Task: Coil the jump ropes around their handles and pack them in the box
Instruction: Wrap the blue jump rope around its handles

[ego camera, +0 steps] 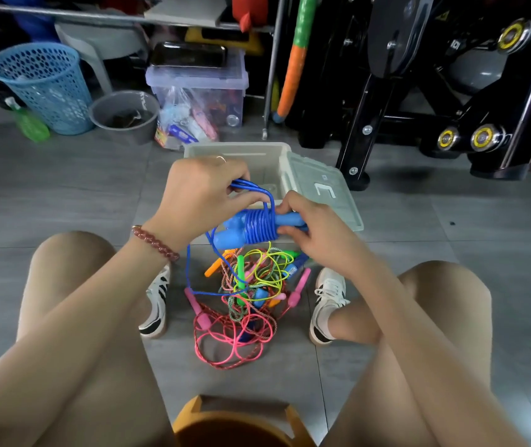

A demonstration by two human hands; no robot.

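Observation:
A blue jump rope has its cord coiled in tight turns around its two blue handles, held side by side above the floor. My right hand grips the handles at their right end. My left hand pinches a loop of the blue cord above the coil; the loose rest of the cord hangs down to the floor. Just behind my hands stands the clear plastic box, open, with its lid leaning at its right side. A tangled pile of ropes in pink, yellow, green and orange lies between my feet.
A blue mesh basket, a grey bucket, a green spray bottle and a clear storage bin stand at the back. Black exercise equipment fills the right rear. An orange stool is under me.

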